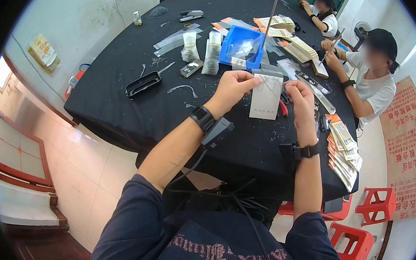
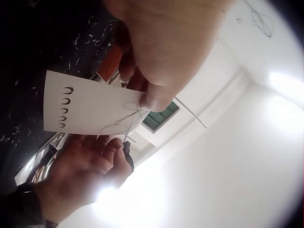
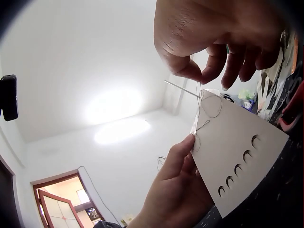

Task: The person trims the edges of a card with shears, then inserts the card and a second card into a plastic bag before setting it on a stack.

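My left hand (image 1: pixel 232 90) pinches a white card (image 1: pixel 265 103) by its upper left edge, between thumb and fingers, and holds it up over the black-covered table. A row of several small curved slits (image 3: pixel 238 169) runs across the card's lower end. Thin looped line (image 3: pixel 201 95) lies over the card's upper part. At the card's upper right, my right hand (image 1: pixel 302 101) pinches an end of this line between thumb and forefinger, as the right wrist view shows; its other fingers are loosely bent. A tool with a red handle (image 1: pixel 283 108) lies behind the card, partly hidden.
A blue bin (image 1: pixel 228 42) with clear bags stands beyond the card, near bundles of pale strips (image 1: pixel 212 56). To the left lies a black open case (image 1: pixel 143 84). Printed cards (image 1: pixel 342 147) fan along the right edge. Other people (image 1: pixel 371 70) sit around the table (image 1: pixel 120 117).
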The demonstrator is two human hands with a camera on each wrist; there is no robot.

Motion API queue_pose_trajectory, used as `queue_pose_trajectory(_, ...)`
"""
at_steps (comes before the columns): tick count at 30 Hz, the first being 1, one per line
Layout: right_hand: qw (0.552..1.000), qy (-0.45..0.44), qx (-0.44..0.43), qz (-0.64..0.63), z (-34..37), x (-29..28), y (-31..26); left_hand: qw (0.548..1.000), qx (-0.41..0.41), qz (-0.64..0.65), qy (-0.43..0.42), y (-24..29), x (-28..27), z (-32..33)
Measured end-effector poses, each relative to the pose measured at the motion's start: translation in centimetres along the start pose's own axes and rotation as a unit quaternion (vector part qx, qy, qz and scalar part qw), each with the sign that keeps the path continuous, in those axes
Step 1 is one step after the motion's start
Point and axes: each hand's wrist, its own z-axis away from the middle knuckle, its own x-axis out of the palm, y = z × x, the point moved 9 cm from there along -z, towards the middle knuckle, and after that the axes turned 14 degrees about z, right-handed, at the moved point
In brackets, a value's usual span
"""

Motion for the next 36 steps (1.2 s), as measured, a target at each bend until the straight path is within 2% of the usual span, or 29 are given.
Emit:
queue_pose_trajectory(3, 0.996, -0.024, -0.081, 0.013, -0.5, 0.8, 0.1, 1.000, 0.007, 0.007, -0.001, 0.0, -0.1, -0.1)
queue_pose_trajectory(6, 0.989, -0.003, -0.125, 0.076, 0.1, 0.8, -1.7, 1.000, 0.005, 0.007, 0.002, 0.0, -0.1, -0.1)
queue_pose_trajectory(9, 0.989, 0.031, -0.139, 0.049, 0.1, 0.1, -2.0, 1.000, 0.005, 0.008, 0.005, 0.1, 0.0, 0.0)
queue_pose_trajectory(12, 0.988, 0.063, -0.123, 0.064, 0.4, -0.6, -2.1, 1.000, 0.005, 0.012, 0.003, 0.2, 0.1, 0.1)
queue_pose_trajectory(18, 0.998, 0.033, 0.019, 0.051, -0.2, -0.6, 1.2, 1.000, 0.008, 0.018, -0.010, 0.1, 0.2, 0.0)
queue_pose_trajectory(23, 0.998, 0.006, 0.017, 0.063, -0.3, -0.1, 1.5, 1.000, 0.010, 0.008, -0.008, 0.2, 0.3, 0.0)
queue_pose_trajectory(30, 0.999, 0.030, 0.024, 0.034, -0.2, -0.8, 1.0, 1.000, 0.013, 0.009, -0.011, 0.0, 0.1, -0.1)
queue_pose_trajectory(33, 0.988, 0.049, -0.129, 0.071, -0.1, -0.7, -2.1, 1.000, 0.005, 0.011, -0.002, 0.2, 0.1, 0.0)
queue_pose_trajectory(36, 0.916, 0.054, -0.286, 0.278, 1.9, 0.2, -7.2, 1.000, 0.009, 0.013, 0.003, 0.4, -0.1, 0.0)
